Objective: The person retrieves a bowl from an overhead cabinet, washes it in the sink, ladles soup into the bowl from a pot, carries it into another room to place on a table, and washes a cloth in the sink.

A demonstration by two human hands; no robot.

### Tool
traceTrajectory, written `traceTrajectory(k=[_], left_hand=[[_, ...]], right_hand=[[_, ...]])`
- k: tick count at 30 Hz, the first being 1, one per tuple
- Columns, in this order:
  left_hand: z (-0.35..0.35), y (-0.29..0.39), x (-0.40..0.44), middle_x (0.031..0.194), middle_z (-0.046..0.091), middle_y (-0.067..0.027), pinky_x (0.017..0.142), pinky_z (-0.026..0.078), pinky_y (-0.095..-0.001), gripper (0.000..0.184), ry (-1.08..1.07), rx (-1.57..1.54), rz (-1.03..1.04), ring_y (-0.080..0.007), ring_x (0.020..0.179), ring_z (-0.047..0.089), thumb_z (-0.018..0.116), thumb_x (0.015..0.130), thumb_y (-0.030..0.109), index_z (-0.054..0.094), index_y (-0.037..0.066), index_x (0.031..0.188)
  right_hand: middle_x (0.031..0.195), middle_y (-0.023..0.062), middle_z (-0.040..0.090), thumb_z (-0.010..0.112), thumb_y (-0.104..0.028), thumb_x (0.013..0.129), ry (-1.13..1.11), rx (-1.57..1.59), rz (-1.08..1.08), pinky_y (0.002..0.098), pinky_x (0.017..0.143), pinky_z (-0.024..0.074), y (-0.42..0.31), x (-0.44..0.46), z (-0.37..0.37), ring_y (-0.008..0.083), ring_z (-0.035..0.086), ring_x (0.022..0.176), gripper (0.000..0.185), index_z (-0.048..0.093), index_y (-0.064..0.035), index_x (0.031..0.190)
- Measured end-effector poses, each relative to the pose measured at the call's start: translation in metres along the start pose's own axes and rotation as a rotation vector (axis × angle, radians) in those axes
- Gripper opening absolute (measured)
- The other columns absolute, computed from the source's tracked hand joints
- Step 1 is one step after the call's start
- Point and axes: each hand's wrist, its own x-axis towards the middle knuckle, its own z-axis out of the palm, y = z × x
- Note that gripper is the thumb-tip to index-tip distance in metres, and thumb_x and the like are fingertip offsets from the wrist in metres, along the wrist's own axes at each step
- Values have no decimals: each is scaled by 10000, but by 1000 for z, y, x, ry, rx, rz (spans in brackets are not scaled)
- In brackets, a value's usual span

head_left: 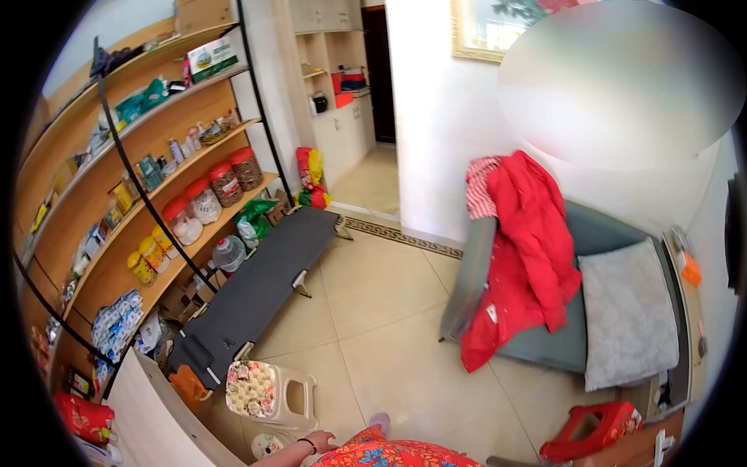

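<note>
My left hand [320, 441], with a dark bracelet on its wrist, hangs low at the bottom edge. Its fingers look loosely apart, and nothing shows in them. Right beside it is the red flowered garment [397, 453] on my body, which hides part of the hand. A cream plastic stool [292, 397] with a floral padded top [250, 387] is just ahead of that hand. Below the stool sits a round patterned lid or seat [268, 445], partly cut off. My right hand is out of sight.
A dark folding cot [268, 272] runs along shelves holding red-lidded jars [226, 184]. On the right, a grey-green sofa [545, 354] bears a red coat [521, 249] and grey cushion [629, 315]. A red stool [591, 430] stands near the right front. Tiled floor [373, 311] lies between.
</note>
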Motion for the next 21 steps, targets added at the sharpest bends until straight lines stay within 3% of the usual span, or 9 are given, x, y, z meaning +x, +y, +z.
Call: traceTrajectory(k=[3,6,13,15,16,17,19,20,21], left_hand=[[-72,-20,21,1095,575,-155,897,422,-394,547,-27,26,-9,-322,1042,525,565,757,496,543,108,1142],[-146,-22,41,1071,578,-165,881,428,-403,494,147,-75,52,-335,1022,526,572,766,437,551,96,1124],[-301,-31,170,1093,559,-183,909,408,-393,487,333,-159,132,-335,1050,505,560,783,414,538,72,1130],[-329,-43,217,1106,555,-182,916,404,-391,497,381,-182,136,-331,1062,500,559,783,415,532,69,1139],[-339,-49,236,1119,551,-182,923,399,-390,508,417,-202,140,-327,1075,495,558,782,416,526,67,1149],[-341,-58,250,1133,547,-180,929,395,-388,525,345,-211,91,-325,1084,491,556,778,426,521,63,1156],[-349,-89,288,1155,538,-178,933,392,-390,554,231,-203,12,-327,1095,486,545,773,448,514,62,1169],[-345,-109,300,1164,535,-178,931,394,-395,566,162,-190,-24,-331,1097,484,538,773,461,512,64,1175],[-348,-126,301,1164,535,-178,931,394,-395,566,155,-189,-30,-331,1097,484,538,773,461,512,64,1175]], right_hand=[[537,-16,420,440,-343,870,-379,-47,44,261,409,308,-30,-16,127,98,384,452,298,478,-122,673],[502,-26,401,421,-377,892,-669,-105,99,258,389,290,-63,-39,235,88,365,427,361,467,-130,634],[458,-36,376,476,-398,885,-840,-106,119,246,355,259,-102,-45,405,75,334,378,384,419,-144,603],[454,-32,385,506,-384,871,-904,-143,6,249,358,279,-116,-18,463,76,359,383,383,430,-121,604],[489,2,433,538,-354,855,-823,-220,-163,268,363,323,-124,-5,498,95,392,394,335,473,-87,662],[489,2,433,538,-354,855,-837,-229,-171,268,363,323,-130,7,530,95,392,394,335,473,-87,662],[548,47,486,588,-311,823,-800,-167,-830,290,368,366,-174,15,612,130,422,395,277,540,-39,808],[617,96,542,622,-222,781,-642,48,-713,336,422,424,-191,11,671,178,485,464,282,548,-16,959],[518,81,497,603,-227,785,-866,-51,-367,310,390,414,-221,7,695,173,484,412,224,567,-9,821]])
